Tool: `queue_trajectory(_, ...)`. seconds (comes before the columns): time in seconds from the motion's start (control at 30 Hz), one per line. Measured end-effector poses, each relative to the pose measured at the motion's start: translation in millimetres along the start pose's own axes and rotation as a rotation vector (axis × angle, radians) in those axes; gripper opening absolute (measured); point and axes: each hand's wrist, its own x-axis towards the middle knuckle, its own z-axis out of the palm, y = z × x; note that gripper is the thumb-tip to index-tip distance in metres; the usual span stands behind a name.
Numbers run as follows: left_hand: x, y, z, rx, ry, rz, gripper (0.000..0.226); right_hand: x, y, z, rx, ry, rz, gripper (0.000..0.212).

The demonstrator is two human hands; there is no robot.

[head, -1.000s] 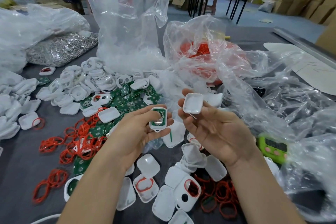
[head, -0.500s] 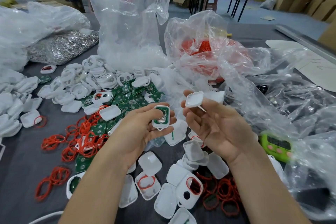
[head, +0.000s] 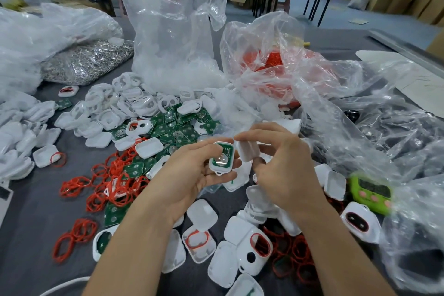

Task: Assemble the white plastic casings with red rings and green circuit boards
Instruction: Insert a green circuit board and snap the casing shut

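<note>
My left hand (head: 192, 173) holds a white casing half with a green circuit board and a silver coin cell in it (head: 221, 159), open side up. My right hand (head: 281, 166) pinches a white casing lid (head: 247, 151) on edge, right beside that half and nearly touching it. Loose white casings (head: 115, 113), green circuit boards (head: 177, 125) and red rings (head: 113, 175) lie spread on the dark table behind and left of my hands. More white casing halves (head: 230, 243), some with red rings in them, lie below my hands.
A clear bag of white parts (head: 175, 38) and a bag of red rings (head: 271, 60) stand at the back. A bag of metal rings (head: 89, 62) lies back left. A green timer (head: 370, 192) sits right, among crumpled plastic bags (head: 384, 127).
My right hand has turned over and brought the white lid left and down, close against the casing half in my left hand. The left hand has stayed about where it was.
</note>
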Motion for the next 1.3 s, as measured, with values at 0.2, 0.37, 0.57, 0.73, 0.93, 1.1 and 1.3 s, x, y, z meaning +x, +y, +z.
queue_trajectory(0.2,-1.7,-0.3,2.8,0.001,-0.020,-0.032,0.032,-1.9,-4.6,-3.2,-0.036,-0.059,-0.077,0.070)
queue_trajectory(0.37,-3.6,0.1,2.1,-0.001,-0.081,-0.098,0.054,-3.9,-9.6,-4.1,-0.002,-0.173,-0.141,0.085)
queue_trajectory(0.57,-5.0,2.1,0.3,0.000,-0.168,-0.163,0.066,-2.8,-6.7,-6.8,-0.020,-0.250,-0.119,0.083)
queue_trajectory(0.73,-4.2,2.8,-1.2,-0.006,-0.179,-0.162,0.064,-2.7,-6.5,-8.6,-0.006,-0.311,-0.141,0.075)
queue_trajectory(0.93,-4.7,2.9,-5.2,-0.003,-0.213,-0.153,0.059,-0.1,-6.4,-9.8,0.270,-0.319,-0.129,0.069)
queue_trajectory(1.1,-6.2,6.0,-4.6,-0.030,-0.266,-0.124,0.044,2.7,-2.1,-11.5,0.566,-0.268,0.025,0.066)
queue_trajectory(1.3,-5.9,5.2,-4.8,-0.025,-0.227,-0.130,0.034,2.3,-2.7,-11.0,0.626,-0.271,0.074,0.056)
